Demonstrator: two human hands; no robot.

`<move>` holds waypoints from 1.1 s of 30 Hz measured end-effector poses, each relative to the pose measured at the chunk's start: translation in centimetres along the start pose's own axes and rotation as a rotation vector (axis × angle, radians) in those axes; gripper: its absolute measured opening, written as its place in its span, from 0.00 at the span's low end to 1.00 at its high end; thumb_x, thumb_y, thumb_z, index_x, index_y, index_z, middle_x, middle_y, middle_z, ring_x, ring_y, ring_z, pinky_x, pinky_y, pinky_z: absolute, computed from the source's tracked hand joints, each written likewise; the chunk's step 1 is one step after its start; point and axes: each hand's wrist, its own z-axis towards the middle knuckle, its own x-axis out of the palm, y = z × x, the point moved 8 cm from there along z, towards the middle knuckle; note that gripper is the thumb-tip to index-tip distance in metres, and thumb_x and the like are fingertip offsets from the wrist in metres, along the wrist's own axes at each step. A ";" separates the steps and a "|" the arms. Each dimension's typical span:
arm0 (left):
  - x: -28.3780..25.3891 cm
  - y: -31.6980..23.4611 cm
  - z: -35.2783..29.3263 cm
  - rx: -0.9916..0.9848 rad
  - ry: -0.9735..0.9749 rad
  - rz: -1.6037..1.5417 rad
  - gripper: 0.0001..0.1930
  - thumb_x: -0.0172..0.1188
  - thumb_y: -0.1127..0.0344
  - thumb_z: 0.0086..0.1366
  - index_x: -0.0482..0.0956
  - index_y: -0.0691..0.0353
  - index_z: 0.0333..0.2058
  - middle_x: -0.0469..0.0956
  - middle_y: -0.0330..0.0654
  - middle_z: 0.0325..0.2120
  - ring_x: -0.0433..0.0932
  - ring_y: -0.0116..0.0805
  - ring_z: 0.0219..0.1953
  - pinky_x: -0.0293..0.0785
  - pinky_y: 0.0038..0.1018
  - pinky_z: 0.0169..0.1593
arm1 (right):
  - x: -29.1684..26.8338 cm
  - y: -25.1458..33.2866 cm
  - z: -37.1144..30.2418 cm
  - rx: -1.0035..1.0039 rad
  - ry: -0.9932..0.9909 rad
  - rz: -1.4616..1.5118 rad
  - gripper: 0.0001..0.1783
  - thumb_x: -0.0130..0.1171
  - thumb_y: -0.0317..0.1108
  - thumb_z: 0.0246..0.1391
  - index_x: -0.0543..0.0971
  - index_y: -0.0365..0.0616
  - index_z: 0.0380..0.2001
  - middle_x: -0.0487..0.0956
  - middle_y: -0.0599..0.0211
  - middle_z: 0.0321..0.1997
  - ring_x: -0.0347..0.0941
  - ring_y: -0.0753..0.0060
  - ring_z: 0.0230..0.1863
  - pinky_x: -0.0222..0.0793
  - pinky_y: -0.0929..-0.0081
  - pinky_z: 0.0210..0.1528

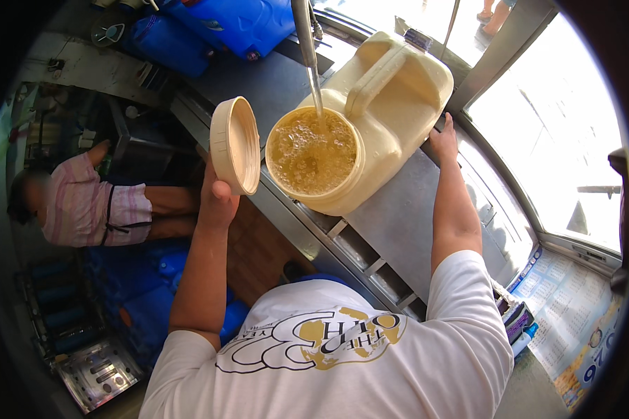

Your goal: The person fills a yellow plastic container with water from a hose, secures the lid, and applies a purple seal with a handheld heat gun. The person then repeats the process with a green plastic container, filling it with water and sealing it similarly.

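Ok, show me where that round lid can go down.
Bare counter shows between the jug and the right forearm; a darker patch between the jug and the blue containers looks free too. Crowded: around those containers, and between jug and right hand.

The cream jug (pixel 388 136) stood uncapped, bubbling liquid (pixel 307 160) near its rim; just left, the round cream lid (pixel 239 143) tilted, hollow side rightward.

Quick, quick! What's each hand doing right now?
Left hand: closed on the round lid, holding it up.
Right hand: beside the big jug; fingers partly hidden, so I can't tell if it's gripping.
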 end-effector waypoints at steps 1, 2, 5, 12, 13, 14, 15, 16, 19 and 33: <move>0.5 -0.6 0.2 0.006 0.023 0.027 0.66 0.65 0.22 0.40 0.53 0.63 0.68 0.63 0.42 0.63 0.63 0.35 0.64 0.60 0.34 0.66 | 0.1 0.2 -0.4 -0.017 -0.013 -0.014 0.46 0.58 0.44 0.53 0.50 0.57 0.72 0.67 0.45 0.65 0.64 0.45 0.65 0.61 0.55 0.66; 1.0 -1.1 0.3 0.012 0.044 0.054 0.67 0.65 0.22 0.38 0.53 0.63 0.68 0.63 0.42 0.63 0.64 0.35 0.64 0.60 0.35 0.66 | 0.3 0.3 -0.8 -0.007 -0.011 -0.034 0.46 0.58 0.44 0.53 0.49 0.58 0.72 0.67 0.45 0.65 0.65 0.44 0.64 0.61 0.55 0.66; 2.1 -2.4 0.8 0.036 0.069 0.134 0.70 0.70 0.24 0.33 0.51 0.62 0.69 0.64 0.43 0.62 0.65 0.37 0.63 0.61 0.37 0.66 | 0.9 0.1 -1.1 0.028 -0.008 -0.092 0.47 0.57 0.44 0.54 0.47 0.58 0.73 0.69 0.47 0.64 0.66 0.44 0.63 0.62 0.54 0.65; 6.5 -7.1 2.2 0.321 0.286 0.602 0.61 0.79 0.36 0.30 0.64 0.51 0.66 0.61 0.50 0.63 0.64 0.47 0.65 0.61 0.40 0.66 | 3.8 -4.2 2.6 0.102 0.189 -0.123 0.49 0.58 0.48 0.52 0.47 0.48 0.72 0.70 0.43 0.63 0.67 0.46 0.64 0.63 0.58 0.65; 7.7 -8.0 2.3 0.361 0.326 0.695 0.60 0.79 0.36 0.30 0.65 0.50 0.65 0.61 0.51 0.63 0.64 0.48 0.65 0.62 0.41 0.65 | 3.5 -4.8 3.0 0.079 0.175 -0.130 0.50 0.58 0.48 0.52 0.48 0.46 0.72 0.70 0.43 0.63 0.66 0.47 0.65 0.63 0.59 0.65; 8.5 -8.5 2.3 0.392 0.357 0.787 0.59 0.79 0.37 0.30 0.66 0.49 0.64 0.61 0.51 0.63 0.64 0.50 0.64 0.63 0.42 0.65 | 2.5 -4.3 2.3 0.090 0.154 -0.086 0.45 0.59 0.50 0.52 0.57 0.43 0.69 0.70 0.45 0.64 0.67 0.46 0.64 0.62 0.60 0.66; 9.4 -8.7 2.3 0.427 0.394 0.877 0.58 0.79 0.37 0.29 0.68 0.48 0.64 0.61 0.52 0.63 0.64 0.51 0.64 0.64 0.43 0.64 | 1.5 -4.0 1.1 0.073 0.142 -0.049 0.44 0.59 0.50 0.52 0.59 0.43 0.68 0.71 0.46 0.64 0.67 0.47 0.64 0.62 0.60 0.66; 9.8 -9.0 2.1 0.405 0.383 0.960 0.56 0.78 0.37 0.29 0.70 0.48 0.62 0.61 0.54 0.63 0.65 0.55 0.64 0.65 0.44 0.64 | 0.4 -3.2 -0.6 0.045 0.136 -0.014 0.42 0.59 0.50 0.52 0.62 0.42 0.66 0.71 0.46 0.63 0.67 0.47 0.64 0.62 0.60 0.65; 11.2 -8.8 2.3 0.382 0.468 1.127 0.55 0.77 0.37 0.30 0.71 0.49 0.61 0.62 0.55 0.62 0.65 0.57 0.63 0.64 0.45 0.64 | -2.2 -4.5 -7.4 0.056 0.088 0.152 0.36 0.60 0.50 0.53 0.70 0.44 0.62 0.73 0.48 0.62 0.69 0.50 0.63 0.63 0.61 0.64; 10.5 -7.7 2.9 0.486 0.593 1.125 0.56 0.75 0.35 0.33 0.67 0.48 0.64 0.59 0.56 0.65 0.61 0.58 0.66 0.59 0.44 0.67 | -4.4 -15.3 -44.5 0.212 0.253 0.082 0.27 0.62 0.44 0.53 0.75 0.45 0.55 0.76 0.51 0.55 0.72 0.52 0.58 0.66 0.62 0.61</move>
